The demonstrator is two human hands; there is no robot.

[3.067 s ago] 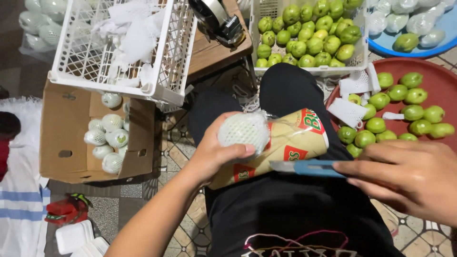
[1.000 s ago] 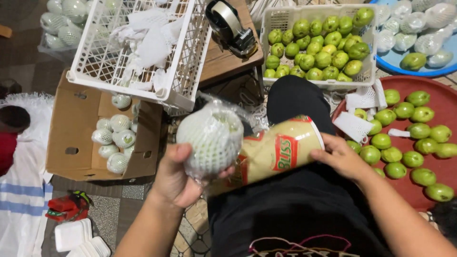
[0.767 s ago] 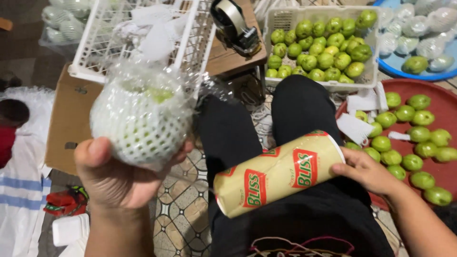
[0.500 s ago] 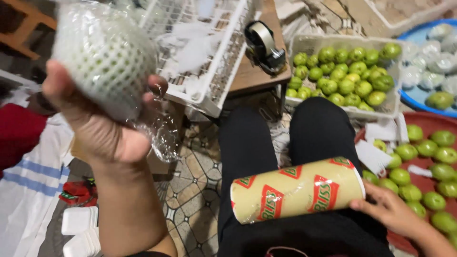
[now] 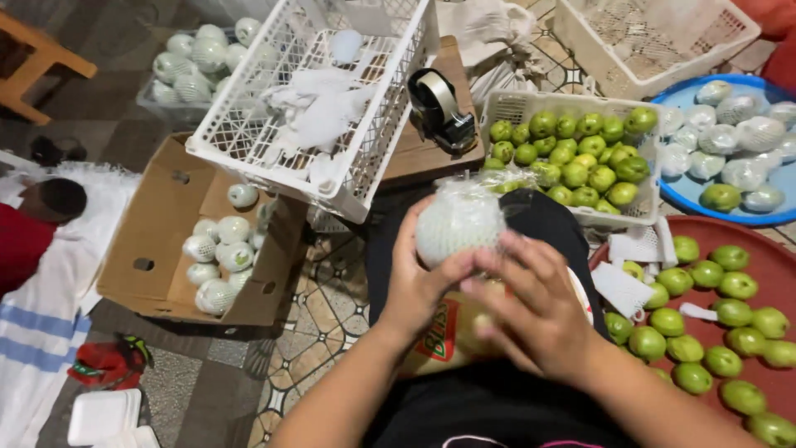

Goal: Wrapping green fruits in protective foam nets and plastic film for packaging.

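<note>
Nearest the camera, the left hand (image 5: 414, 286) and right hand (image 5: 531, 319) met over the lap, both closed round one wrapped fruit (image 5: 458, 226) in white foam net w/ clear film over it. Left fingers cupped it from the side & below; right fingers curled over its lower front, pressing film against net. Under the hands lay a yellow-and-red roll of film (image 5: 439, 332) across the thighs, mostly hidden. Step in hand, as I judged it: sealing/smoothing the film round the fruit. Next move would call for a tight twist or tuck of the loose film at top, w/o tearing the net.

To the right, a red tray (image 5: 779, 257) held bare green fruit. To the left, a cardboard box (image 5: 157, 241) held finished wrapped ones. Farther out: white crate (image 5: 365, 158) w/ foam nets, tape dispenser (image 5: 439, 108), basket of green fruit (image 5: 572, 153), blue tub (image 5: 688, 191) of wrapped fruit.
</note>
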